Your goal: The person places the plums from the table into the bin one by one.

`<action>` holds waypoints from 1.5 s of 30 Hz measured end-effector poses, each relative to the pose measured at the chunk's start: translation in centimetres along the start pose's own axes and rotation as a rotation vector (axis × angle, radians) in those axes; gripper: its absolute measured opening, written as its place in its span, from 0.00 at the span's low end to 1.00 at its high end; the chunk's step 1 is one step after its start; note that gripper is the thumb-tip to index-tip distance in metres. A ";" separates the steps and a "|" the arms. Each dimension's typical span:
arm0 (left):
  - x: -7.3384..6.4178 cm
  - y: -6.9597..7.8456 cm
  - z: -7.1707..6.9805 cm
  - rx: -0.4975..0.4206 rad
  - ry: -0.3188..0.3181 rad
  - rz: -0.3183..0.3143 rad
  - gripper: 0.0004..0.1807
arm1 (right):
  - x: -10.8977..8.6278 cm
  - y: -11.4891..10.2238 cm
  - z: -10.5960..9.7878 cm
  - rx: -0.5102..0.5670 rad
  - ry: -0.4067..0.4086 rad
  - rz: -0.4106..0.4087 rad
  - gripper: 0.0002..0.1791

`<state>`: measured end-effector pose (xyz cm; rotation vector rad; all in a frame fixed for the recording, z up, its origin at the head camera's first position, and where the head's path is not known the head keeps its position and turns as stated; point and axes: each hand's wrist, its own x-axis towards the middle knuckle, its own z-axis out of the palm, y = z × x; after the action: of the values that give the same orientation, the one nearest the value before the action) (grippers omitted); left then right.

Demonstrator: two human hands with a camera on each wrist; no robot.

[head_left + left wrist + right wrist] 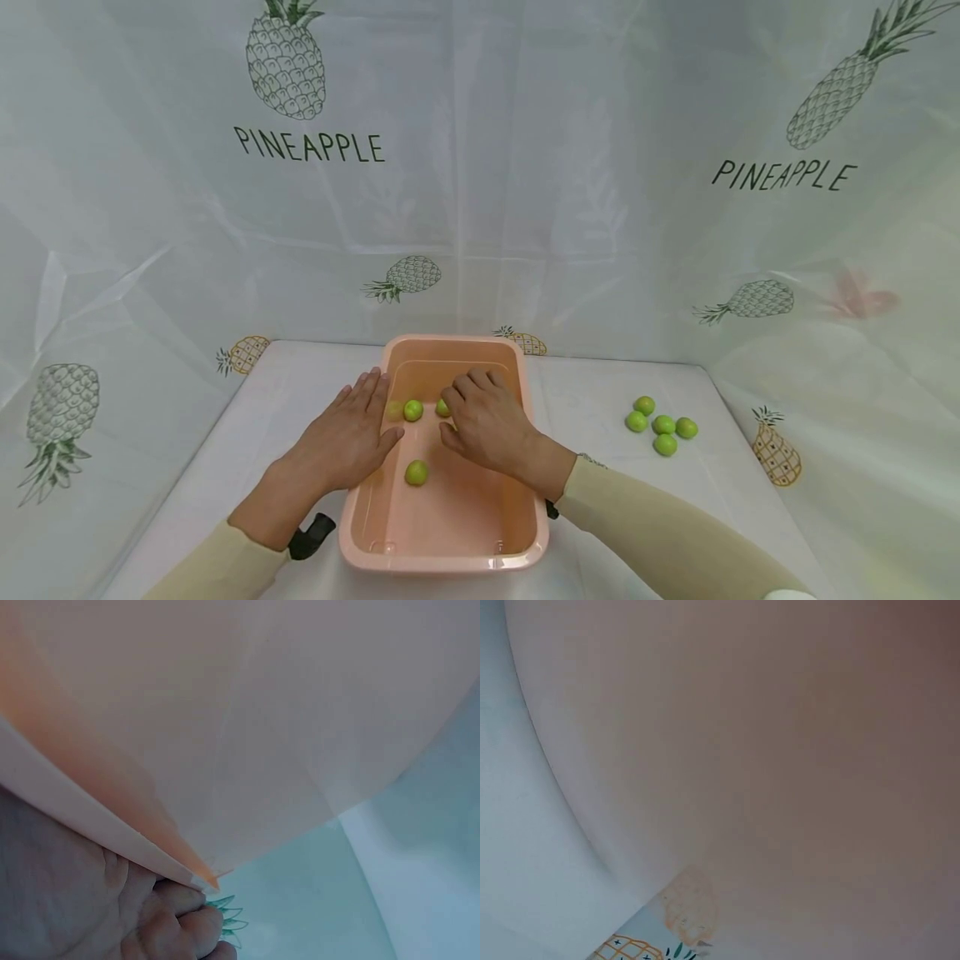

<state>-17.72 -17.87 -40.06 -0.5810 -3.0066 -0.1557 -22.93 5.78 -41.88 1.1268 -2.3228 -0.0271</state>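
A pink plastic basin [442, 562] stands lengthwise in front of me, with several small green limes in it. My left hand [345, 437] lies flat with straight fingers along its left rim; in the left wrist view that palm [60, 885] is against the rim's outer edge. My right hand [487, 421] is inside the basin with bent fingers, palm down. A lime [442, 408] peeks out beside those fingers, partly covered; whether the hand holds one I cannot tell. Another lime [412, 410] sits between the hands, and one more lime [416, 472] lies nearer me.
On the white table [600, 517], right of the basin, several limes [664, 425] form a loose group. A pineapple-printed sheet [525, 208] hangs behind and at the sides. The outer basin wall [742, 750] fills most of the right wrist view.
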 end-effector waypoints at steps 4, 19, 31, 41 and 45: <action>0.0 0.0 0.2 -0.002 0.000 -0.001 0.43 | -0.1 0.2 -0.3 0.002 0.023 -0.007 0.13; 0.0 0.0 0.1 -0.002 -0.007 0.002 0.42 | -3.4 7.0 -3.0 -0.048 0.193 0.082 0.14; 0.0 0.0 0.0 -0.005 -0.009 -0.004 0.42 | -12.3 16.1 -3.8 -0.207 0.126 0.161 0.18; 0.0 0.0 0.1 -0.014 -0.014 -0.009 0.43 | -19.2 21.1 -4.3 -0.269 -0.068 0.219 0.18; 0.1 -0.1 0.2 -0.018 -0.015 -0.010 0.43 | -21.4 22.5 -4.3 -0.319 -0.135 0.204 0.20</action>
<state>-17.83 -17.93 -40.26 -0.5712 -3.0259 -0.1806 -26.38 36.94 -42.68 0.7481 -2.4304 -0.3939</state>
